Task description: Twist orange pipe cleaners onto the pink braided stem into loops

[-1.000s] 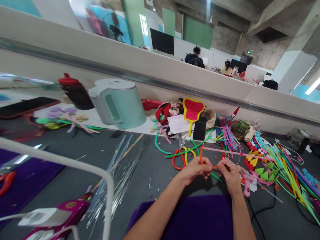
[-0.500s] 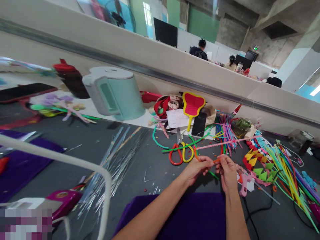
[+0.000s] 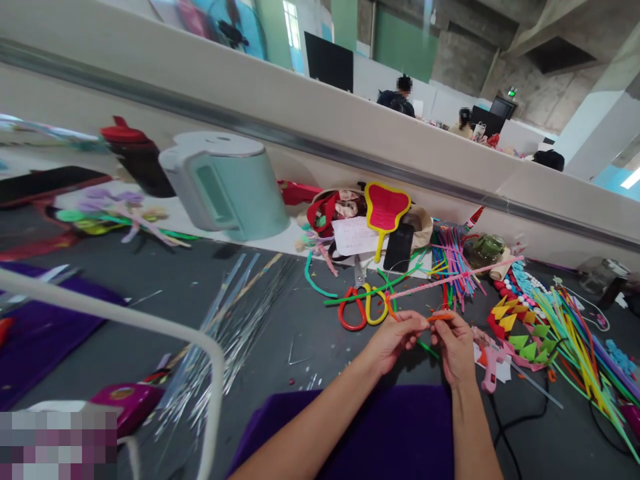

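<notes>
An orange pipe cleaner [image 3: 392, 308] runs between my two hands above the dark desk. My left hand [image 3: 397, 340] pinches it, with one end sticking up past the fingers. Close beside it, my right hand [image 3: 453, 343] pinches the other part, which lies across the fingertips. Just behind my left hand are scissors [image 3: 353, 313] with one red and one yellow handle. Green pipe cleaners [image 3: 350, 298] cross over them, and a long pink one [image 3: 450, 277] slants to the right. A purple cloth [image 3: 390, 433] lies beneath my forearms.
A pale green kettle [image 3: 250, 193] and a dark bottle [image 3: 140, 160] stand at the back left. Silvery stems [image 3: 245, 327] lie left of my arms. To the right are a pink glue gun [image 3: 493, 367], folded paper pieces and colourful pipe cleaners [image 3: 585, 347]. A white tube [image 3: 150, 313] arches at the left.
The orange pipe cleaner now lies more plainly across my right fingertips, and my right fingers have shifted slightly. My left hand keeps its pinch. The view has moved a little.
</notes>
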{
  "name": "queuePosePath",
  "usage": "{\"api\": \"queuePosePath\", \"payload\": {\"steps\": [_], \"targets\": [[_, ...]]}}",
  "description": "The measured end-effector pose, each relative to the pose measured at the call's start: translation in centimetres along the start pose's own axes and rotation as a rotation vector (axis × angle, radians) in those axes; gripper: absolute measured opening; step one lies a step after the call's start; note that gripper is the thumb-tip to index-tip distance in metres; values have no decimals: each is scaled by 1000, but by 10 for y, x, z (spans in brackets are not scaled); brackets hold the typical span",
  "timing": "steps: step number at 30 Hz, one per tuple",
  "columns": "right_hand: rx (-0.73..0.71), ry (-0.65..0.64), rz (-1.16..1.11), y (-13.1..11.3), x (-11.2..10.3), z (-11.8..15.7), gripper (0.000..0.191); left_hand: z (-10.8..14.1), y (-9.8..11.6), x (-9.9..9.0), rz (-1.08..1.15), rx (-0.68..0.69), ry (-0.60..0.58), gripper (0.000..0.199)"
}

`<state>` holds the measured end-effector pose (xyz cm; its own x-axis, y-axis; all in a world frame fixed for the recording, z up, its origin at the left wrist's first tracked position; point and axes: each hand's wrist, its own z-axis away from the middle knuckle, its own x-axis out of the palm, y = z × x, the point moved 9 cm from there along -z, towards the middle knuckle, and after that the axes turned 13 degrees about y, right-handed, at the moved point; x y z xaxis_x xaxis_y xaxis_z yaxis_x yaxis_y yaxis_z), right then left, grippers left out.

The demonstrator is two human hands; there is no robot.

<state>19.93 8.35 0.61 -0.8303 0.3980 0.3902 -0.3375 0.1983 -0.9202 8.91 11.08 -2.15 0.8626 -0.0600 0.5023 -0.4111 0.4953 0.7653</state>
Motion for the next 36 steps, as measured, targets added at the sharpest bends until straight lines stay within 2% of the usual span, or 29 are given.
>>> {"api": "queuePosePath", "payload": {"steps": [5,10,17,21,29,33,36], "targets": [[94,-47,-88,5,0,0,14,7,-3,7,10,-46,-39,14],[185,-164,-152,7,8,6,18,15,-7,17,39,-111,-128,11],[242,-245,-201,5,15,11,26,19,-11,22,-1,-143,-166,9],[246,-272,-202,6,14,10,26,19,-10,21,-82,-109,-140,12],[303,-243,-162,13,8,10,27,23,10,21,-272,118,-122,16],[274,-109,-112,17,2,5,25,28,27,23,-317,364,-58,20],[246,-21,-76,24,1,2,23,32,33,23,-441,559,12,23]]}}
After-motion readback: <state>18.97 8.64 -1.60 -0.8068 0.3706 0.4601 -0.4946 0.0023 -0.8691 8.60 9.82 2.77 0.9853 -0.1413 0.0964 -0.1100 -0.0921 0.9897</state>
